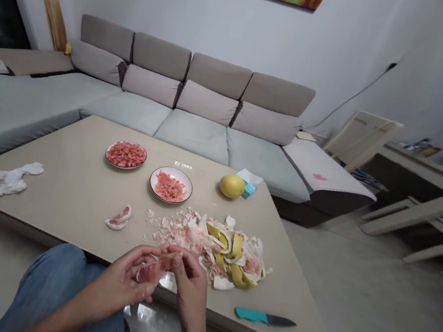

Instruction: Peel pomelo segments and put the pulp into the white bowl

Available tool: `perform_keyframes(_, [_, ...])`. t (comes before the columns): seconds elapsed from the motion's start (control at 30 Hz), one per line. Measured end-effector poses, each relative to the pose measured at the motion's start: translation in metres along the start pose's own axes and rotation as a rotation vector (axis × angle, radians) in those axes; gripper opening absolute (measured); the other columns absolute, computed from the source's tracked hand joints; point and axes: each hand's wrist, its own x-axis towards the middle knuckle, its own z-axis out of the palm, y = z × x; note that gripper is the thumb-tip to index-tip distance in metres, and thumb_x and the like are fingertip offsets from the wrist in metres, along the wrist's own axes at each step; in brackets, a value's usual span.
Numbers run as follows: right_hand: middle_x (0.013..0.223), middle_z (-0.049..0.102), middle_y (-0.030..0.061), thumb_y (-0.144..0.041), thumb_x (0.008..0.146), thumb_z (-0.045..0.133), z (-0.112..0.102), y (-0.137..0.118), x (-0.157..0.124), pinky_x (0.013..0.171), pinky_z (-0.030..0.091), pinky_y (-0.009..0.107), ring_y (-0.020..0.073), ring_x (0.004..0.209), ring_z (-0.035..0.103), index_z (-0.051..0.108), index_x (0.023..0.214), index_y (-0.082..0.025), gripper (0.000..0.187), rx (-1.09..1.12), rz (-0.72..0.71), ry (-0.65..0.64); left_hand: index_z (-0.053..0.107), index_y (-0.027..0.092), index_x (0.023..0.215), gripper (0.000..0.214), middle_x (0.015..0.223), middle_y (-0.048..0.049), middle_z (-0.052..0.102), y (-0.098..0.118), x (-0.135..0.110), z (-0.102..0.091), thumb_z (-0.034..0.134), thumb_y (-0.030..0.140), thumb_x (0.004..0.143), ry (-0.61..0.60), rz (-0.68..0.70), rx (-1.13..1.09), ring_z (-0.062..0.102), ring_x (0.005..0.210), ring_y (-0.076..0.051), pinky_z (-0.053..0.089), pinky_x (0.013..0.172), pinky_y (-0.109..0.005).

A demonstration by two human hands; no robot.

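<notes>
Typically bimanual grip: just at the near left of the peel heap [229,246], the left hand [132,275] has its fingers curled round a pink citrus segment [149,272], while the right hand [188,281] pinches the same segment between thumb and fingertips. Left of the heap, two segments [119,219]; beyond it, a plate [187,186] of pulp and a whole yellow fruit [231,186]; nearer, a knife [264,318].

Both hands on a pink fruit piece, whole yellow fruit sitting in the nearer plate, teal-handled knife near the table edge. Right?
One error: the whole yellow fruit isn't in the nearer plate. The head view shows it on the tabletop, by the tissue pack. The rest stands: both hands on the pink fruit piece, teal-handled knife near the edge.
</notes>
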Motion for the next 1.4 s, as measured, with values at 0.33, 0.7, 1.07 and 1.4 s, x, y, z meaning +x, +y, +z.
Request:
perform_keyframes(0.33, [0.061, 0.058, -0.0005, -0.050, 0.082, 0.065, 0.016, 0.010, 0.000, 0.057, 0.047, 0.024, 0.0127, 0.056, 0.052, 0.068, 0.076, -0.018, 0.032, 0.345, 0.111, -0.112, 0.061, 0.016, 0.089, 0.018, 0.076, 0.0000, 0.057, -0.003, 0.006, -0.004, 0.059, 0.033, 0.084, 0.096, 0.076, 0.353, 0.046, 0.065, -0.013, 0.038, 0.057, -0.021])
perform_keyframes(0.7, [0.060, 0.050, -0.0028, -0.046, 0.078, 0.071, 0.034, 0.023, -0.004, 0.047, 0.036, 0.019, 0.0083, 0.052, 0.041, 0.057, 0.063, -0.017, 0.036, 0.655, 0.234, -0.018, 0.064, 0.015, 0.079, 0.018, 0.066, 0.0014, 0.054, 0.001, 0.006, -0.012, 0.059, 0.032, 0.082, 0.162, 0.119, 0.507, 0.044, 0.060, -0.012, 0.037, 0.056, -0.020])
perform_keyframes(1.07, [0.062, 0.049, -0.0063, -0.040, 0.070, 0.081, -0.009, 0.026, 0.018, 0.040, 0.033, 0.013, 0.0040, 0.048, 0.040, 0.052, 0.070, -0.019, 0.036, 0.843, 0.317, 0.197, 0.060, 0.016, 0.088, 0.037, 0.063, 0.0031, 0.052, -0.019, 0.009, -0.053, 0.061, 0.053, 0.080, 0.188, -0.081, 0.216, 0.052, 0.052, -0.010, 0.045, 0.051, -0.020])
perform_keyframes(1.4, [0.062, 0.049, -0.0068, -0.044, 0.064, 0.083, 0.012, 0.067, 0.002, 0.041, 0.034, 0.014, 0.0042, 0.048, 0.040, 0.054, 0.070, -0.018, 0.039, 0.805, 0.443, 0.217, 0.065, 0.014, 0.102, 0.045, 0.094, -0.0085, 0.065, -0.039, 0.055, -0.141, 0.058, 0.050, 0.078, 0.507, 0.110, 0.654, 0.062, 0.072, -0.020, 0.053, 0.067, -0.034])
